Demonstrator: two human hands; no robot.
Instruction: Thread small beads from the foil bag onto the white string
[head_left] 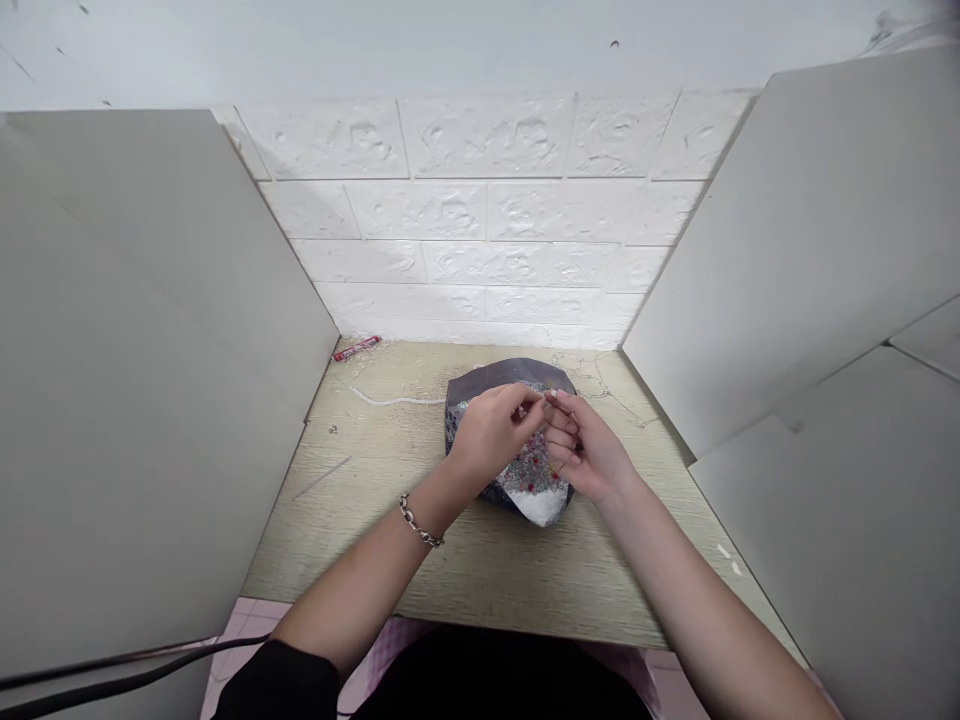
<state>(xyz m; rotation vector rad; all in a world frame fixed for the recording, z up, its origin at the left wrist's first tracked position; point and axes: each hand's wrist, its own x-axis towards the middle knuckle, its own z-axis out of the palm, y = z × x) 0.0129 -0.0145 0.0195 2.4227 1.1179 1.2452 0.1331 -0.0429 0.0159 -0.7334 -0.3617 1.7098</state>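
Both my hands meet over a dark bowl that holds small coloured and white beads, in the middle of a wooden table. My left hand, with a chain bracelet on its wrist, pinches something too small to make out at its fingertips. My right hand has its fingers curled and pinched against the left fingertips, again on something tiny. A white string of beads lies on the table and runs from the left towards the bowl.
Grey boards stand at the left and at the right of the table, with a white brick wall behind. A red pen-like object lies at the back left. A thin needle-like stick rests left of the bowl. A black cable hangs at the lower left.
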